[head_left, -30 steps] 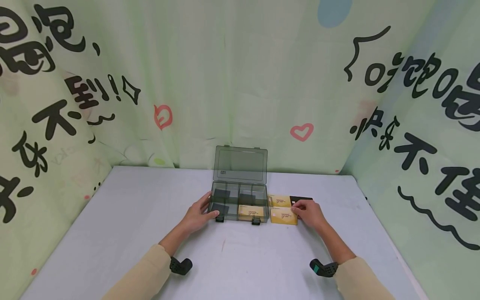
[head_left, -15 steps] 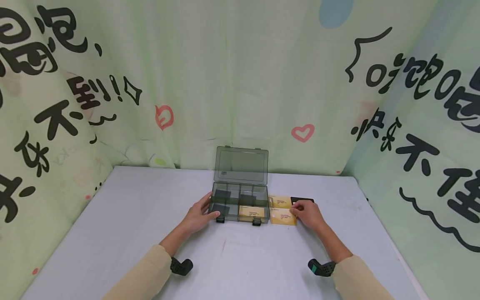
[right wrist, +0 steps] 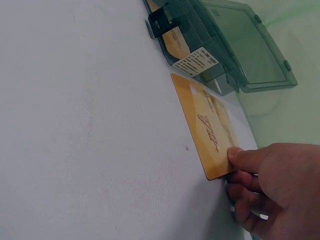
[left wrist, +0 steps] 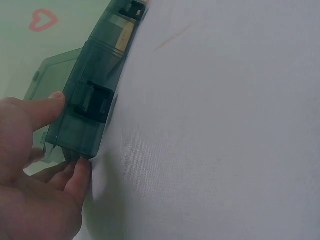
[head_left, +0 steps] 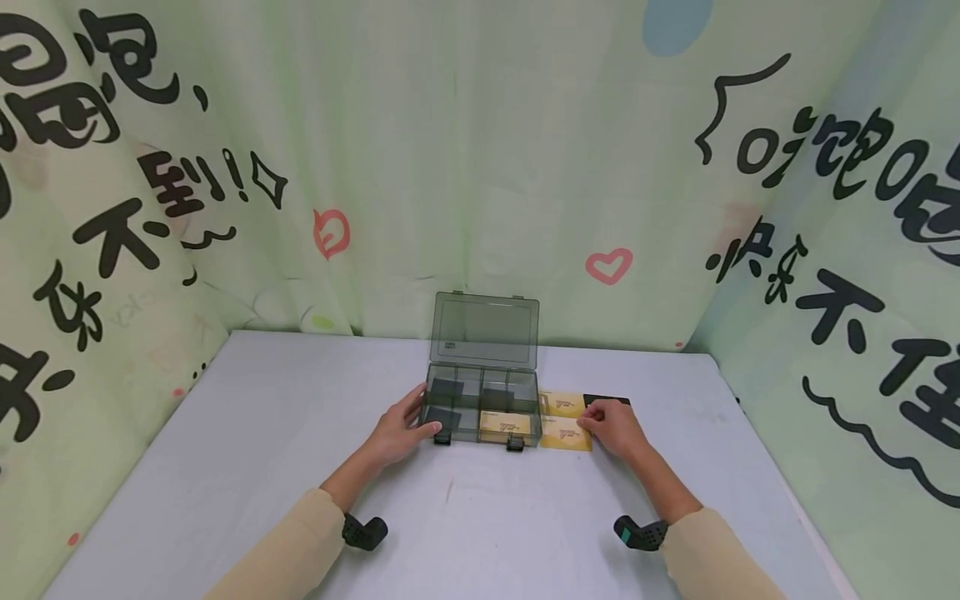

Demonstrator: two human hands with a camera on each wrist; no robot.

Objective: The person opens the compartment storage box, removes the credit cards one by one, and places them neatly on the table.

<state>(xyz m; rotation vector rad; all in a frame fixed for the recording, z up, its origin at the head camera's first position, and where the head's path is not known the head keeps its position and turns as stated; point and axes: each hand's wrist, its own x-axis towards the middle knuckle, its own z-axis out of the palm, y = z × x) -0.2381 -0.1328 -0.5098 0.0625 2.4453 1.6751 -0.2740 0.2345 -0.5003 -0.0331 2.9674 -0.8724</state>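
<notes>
A smoky clear plastic compartment box [head_left: 465, 428] lies on the table with its lid [head_left: 486, 327] raised at the back. My left hand [head_left: 397, 430] grips its left front corner, thumb on the top edge and fingers against the side, as the left wrist view shows. Right of the box, my right hand [head_left: 615, 427] pinches the right edge of a yellow card [right wrist: 207, 132] between thumb and fingers. This card is just beside the box wall. Inside the front right compartment sit yellow cards [head_left: 504, 422]. Dark pieces [head_left: 442, 418] show in other compartments.
Behind the held card lie another yellow card [head_left: 561, 404] and a black card [head_left: 611, 400], partly covered by the right hand. Two black latches hang at the box front, one of them a right latch [head_left: 515, 443]. A printed curtain [head_left: 465, 167] stands behind the white table [head_left: 480, 533].
My right hand has shifted slightly left with the yellow card, closer to the box. The left hand keeps its grip on the box corner. The head view has turned a little.
</notes>
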